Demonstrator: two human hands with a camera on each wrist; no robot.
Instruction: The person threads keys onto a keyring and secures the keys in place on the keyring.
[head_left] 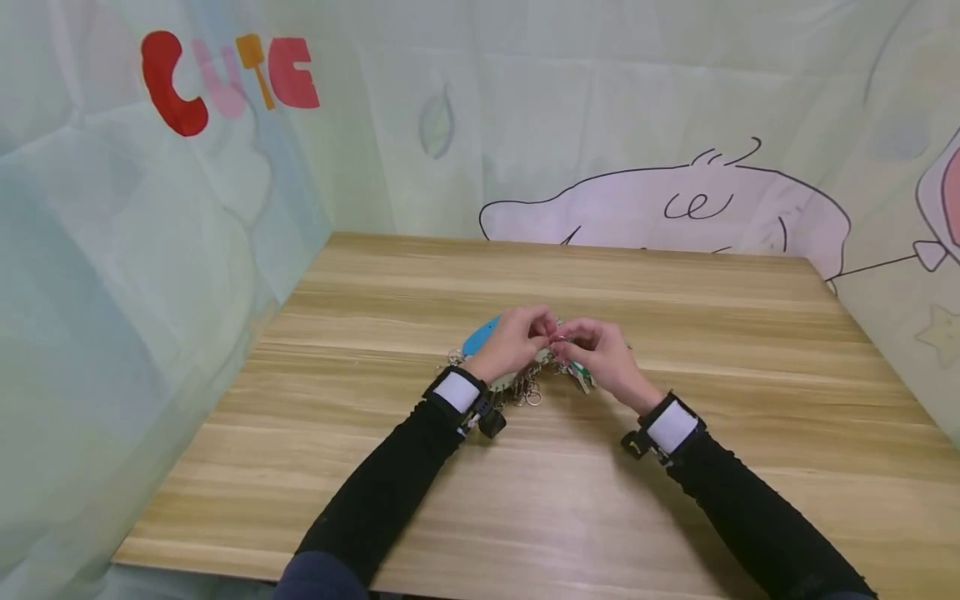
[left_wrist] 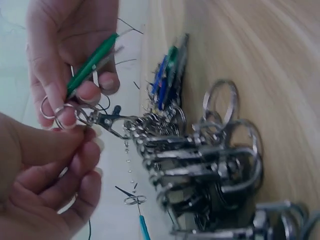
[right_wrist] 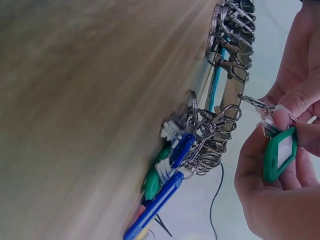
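My left hand (head_left: pixel 513 337) and right hand (head_left: pixel 603 354) meet fingertip to fingertip over a pile of metal clasps. In the left wrist view, the left thumb and fingers pinch a split key ring (left_wrist: pixel 60 119) joined to a swivel clasp (left_wrist: pixel 107 120). The clasp reaches from the fingers to a long row of similar clasps (left_wrist: pixel 200 165). My right hand grips a green key tag (right_wrist: pixel 280 155) with a white label window, and a silver key (right_wrist: pixel 270 127) lies beside it. The fingertips partly hide where the tag meets the ring.
A blue rounded piece (head_left: pixel 478 336) lies by the left hand, partly covered. Tags in blue (right_wrist: pixel 155 205) and green (right_wrist: pixel 154 182), with keys, lie at the row's end on the wooden table (head_left: pixel 375 417). A printed cloth (head_left: pixel 405 125) stands behind the table.
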